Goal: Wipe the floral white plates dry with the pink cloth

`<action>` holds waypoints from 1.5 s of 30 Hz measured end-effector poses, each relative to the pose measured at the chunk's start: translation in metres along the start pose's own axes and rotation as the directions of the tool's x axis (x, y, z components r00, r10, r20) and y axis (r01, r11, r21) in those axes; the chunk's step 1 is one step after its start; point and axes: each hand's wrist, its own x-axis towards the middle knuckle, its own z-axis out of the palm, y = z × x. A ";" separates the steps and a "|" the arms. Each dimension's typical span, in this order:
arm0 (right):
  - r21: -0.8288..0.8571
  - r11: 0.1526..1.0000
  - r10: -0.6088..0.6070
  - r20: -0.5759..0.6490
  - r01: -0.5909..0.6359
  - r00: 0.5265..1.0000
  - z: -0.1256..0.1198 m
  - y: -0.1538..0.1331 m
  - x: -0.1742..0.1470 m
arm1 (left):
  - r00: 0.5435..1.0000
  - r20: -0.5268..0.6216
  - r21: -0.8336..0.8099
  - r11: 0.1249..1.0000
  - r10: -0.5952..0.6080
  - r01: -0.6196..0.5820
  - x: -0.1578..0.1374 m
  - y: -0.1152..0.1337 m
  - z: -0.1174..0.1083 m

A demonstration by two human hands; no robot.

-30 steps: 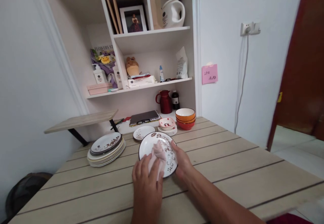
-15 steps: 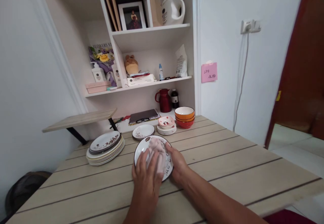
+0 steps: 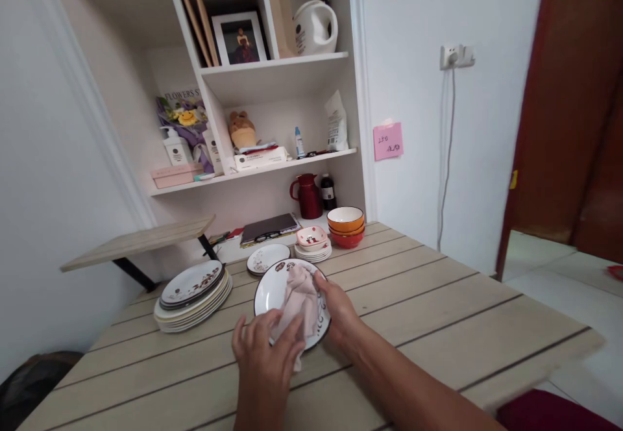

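A white plate (image 3: 268, 296) with a dark rim and brown pattern is held tilted above the table. My right hand (image 3: 341, 311) grips its right edge, thumb on top and the other fingers hidden beneath. Across the plate lies a crumpled pale pink cloth (image 3: 300, 298), one corner hanging over the near rim. At the plate's lower left, my left hand (image 3: 267, 350) has its bent fingers on the cloth, thumb and fingers around its near part.
On the wooden table (image 3: 413, 314) stand a stack of large plates (image 3: 195, 298) at left, small patterned plates (image 3: 267, 259), small dishes (image 3: 312, 243) and orange and red bowls (image 3: 346, 226). A raised wooden shelf (image 3: 141, 239) juts out at left.
My left hand has slid left and toward me, from the plate's middle to its lower left edge, drawing the cloth's near end past the rim. The camera view has turned slightly right.
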 end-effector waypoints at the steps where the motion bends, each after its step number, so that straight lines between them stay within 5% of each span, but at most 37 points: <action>1: -0.028 0.999 -0.031 0.008 0.031 0.999 0.002 0.001 -0.002 | 0.999 0.040 -0.011 1.000 0.017 -0.017 0.000 0.004 0.002; 6: -0.151 0.978 -0.126 0.106 0.141 0.986 0.009 0.006 -0.013 | 0.987 0.157 -0.041 0.999 0.020 -0.014 0.000 0.014 0.008; 11: -0.134 0.990 -0.003 0.209 0.032 0.978 0.016 0.018 -0.022 | 0.998 -0.041 0.121 0.991 -0.053 0.057 0.007 0.006 0.004; 14: -0.114 0.993 0.049 0.167 -0.031 0.985 0.018 0.019 -0.024 | 0.984 -0.166 0.255 0.962 -0.059 0.101 0.010 -0.002 0.001; 17: -0.087 0.994 0.072 0.080 -0.065 0.994 0.015 0.013 -0.019 | 0.989 -0.145 0.306 0.949 -0.034 0.077 0.009 -0.008 -0.002; 24: -0.062 0.998 -0.002 0.009 0.003 1.000 0.006 0.006 -0.008 | 0.982 0.052 -0.042 0.983 0.183 -0.181 -0.001 0.005 0.012; 27: -0.110 0.994 0.014 0.024 -0.011 1.000 0.008 0.013 -0.010 | 0.966 -0.082 -0.113 0.961 0.244 -0.252 -0.004 0.009 0.023; 29: -0.144 0.989 0.033 0.046 -0.026 0.998 0.010 0.018 -0.013 | 0.973 -0.067 -0.108 0.967 0.223 -0.229 -0.002 0.006 0.023; 31: -0.137 0.990 0.033 0.067 -0.024 0.997 0.011 0.019 -0.015 | 0.979 0.105 -0.037 0.985 0.174 -0.171 0.001 0.002 0.018; 33: -0.108 0.994 0.028 0.063 -0.021 0.998 0.011 0.017 -0.015 | 0.986 0.140 0.033 0.995 0.089 -0.094 0.005 -0.002 0.010; 39: -0.019 0.998 0.058 -0.058 -0.060 0.997 0.006 0.004 -0.007 | 0.999 0.044 0.026 1.000 -0.017 0.016 0.003 0.003 0.003; 45: -0.013 1.000 0.026 -0.010 -0.026 1.000 0.008 0.000 -0.010 | 0.995 -0.094 -0.131 0.991 0.013 -0.025 -0.005 0.021 0.014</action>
